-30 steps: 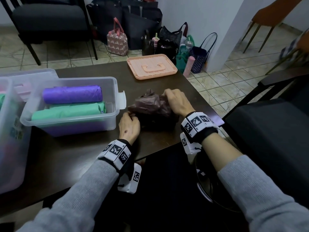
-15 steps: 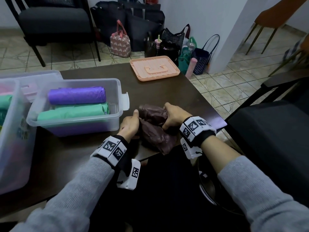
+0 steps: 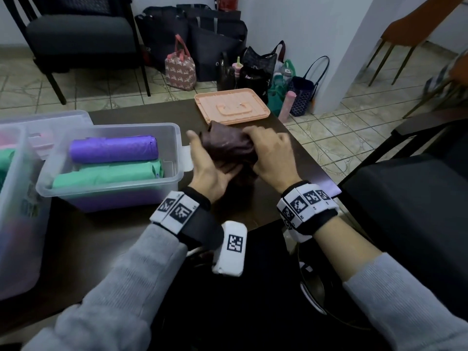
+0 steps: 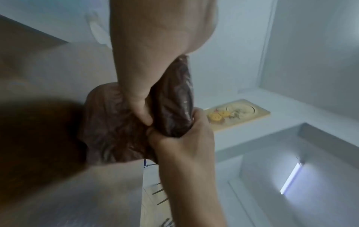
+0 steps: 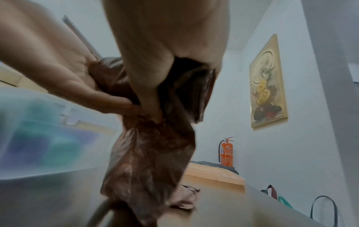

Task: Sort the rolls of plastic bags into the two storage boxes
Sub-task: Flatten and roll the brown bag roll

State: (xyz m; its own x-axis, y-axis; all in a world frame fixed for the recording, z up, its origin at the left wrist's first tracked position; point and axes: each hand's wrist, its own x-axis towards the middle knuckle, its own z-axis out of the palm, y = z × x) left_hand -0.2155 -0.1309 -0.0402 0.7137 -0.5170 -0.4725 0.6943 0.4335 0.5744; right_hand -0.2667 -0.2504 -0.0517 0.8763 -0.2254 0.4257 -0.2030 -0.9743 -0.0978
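Observation:
A dark brown roll of plastic bags (image 3: pixel 228 145) (image 4: pixel 172 98) (image 5: pixel 147 147) is lifted above the dark table (image 3: pixel 101 239), partly unrolled, its loose end hanging down. My left hand (image 3: pixel 210 163) grips its left side, thumb up. My right hand (image 3: pixel 271 153) grips its right end from above. A clear storage box (image 3: pixel 174 138) left of the hands holds a purple roll (image 3: pixel 114 149) and a green roll (image 3: pixel 106 174). A second clear box (image 3: pixel 15 224) stands at the far left with green and pink contents.
A pink lid (image 3: pixel 231 110) lies at the table's far edge. Several bags (image 3: pixel 181 69) stand on the tiled floor behind. A black chair (image 3: pixel 405 211) is close on the right, another dark chair (image 3: pixel 76 36) at the back left.
Both hands have raised the brown roll off the table and carried it away from me, towards the box's right end. Its loose end now hangs below.

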